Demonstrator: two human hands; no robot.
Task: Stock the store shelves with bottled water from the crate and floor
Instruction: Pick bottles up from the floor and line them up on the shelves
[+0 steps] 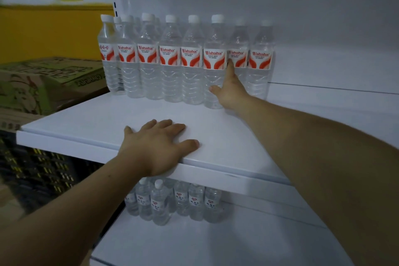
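White shelf [97, 119], bottle row [170, 60] at back. Left hand [155, 147] flat, fingers released; right hand [230, 90] fingers [230, 67] straight on bottle [238, 45]. Hard push may topple row.

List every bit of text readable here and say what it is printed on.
"Wahaha": on the red-and-white labels of the upper-shelf bottles.
Small print under that brand name: too small to read.
Label of the leftmost bottle: red characters, too blurred to read.
Labels of the lower-shelf bottles: blurred, unreadable.
Print on the cardboard box: blurred, unreadable.
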